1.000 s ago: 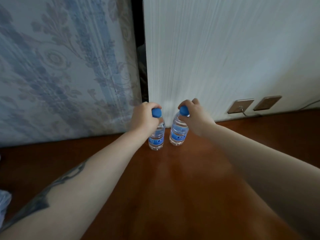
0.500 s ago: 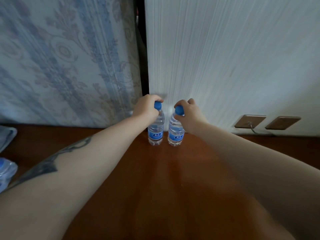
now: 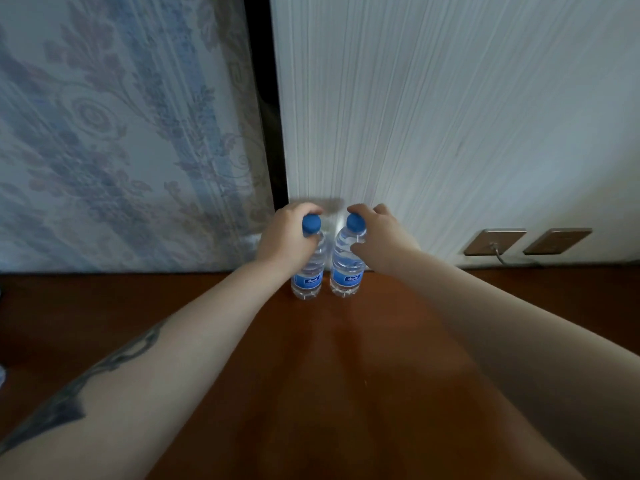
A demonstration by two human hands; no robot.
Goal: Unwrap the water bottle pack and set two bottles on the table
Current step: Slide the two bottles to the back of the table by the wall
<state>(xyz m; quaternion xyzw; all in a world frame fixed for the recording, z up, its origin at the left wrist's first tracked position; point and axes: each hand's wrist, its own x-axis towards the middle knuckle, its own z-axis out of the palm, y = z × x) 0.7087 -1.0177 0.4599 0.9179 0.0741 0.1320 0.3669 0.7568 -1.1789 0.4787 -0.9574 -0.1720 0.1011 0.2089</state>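
Note:
Two small clear water bottles with blue caps and blue labels stand upright side by side on the brown wooden table (image 3: 346, 375), close to the wall. My left hand (image 3: 284, 237) wraps the neck of the left bottle (image 3: 309, 271), its cap showing between thumb and fingers. My right hand (image 3: 377, 233) grips the neck and shoulder of the right bottle (image 3: 346, 268). Both bottle bases touch the tabletop. The bottle pack itself is not in view.
A white striped wall panel (image 3: 450, 116) rises right behind the bottles. Left of it stands a floral patterned panel (image 3: 121, 133), with a dark gap (image 3: 263, 98) between them. Two brass wall sockets (image 3: 495, 241), one with a cord, sit low on the right.
The bottles went from tilted and held over the table to standing upright on it near the wall. The view shifted, and the plastic at the left edge dropped out of sight.

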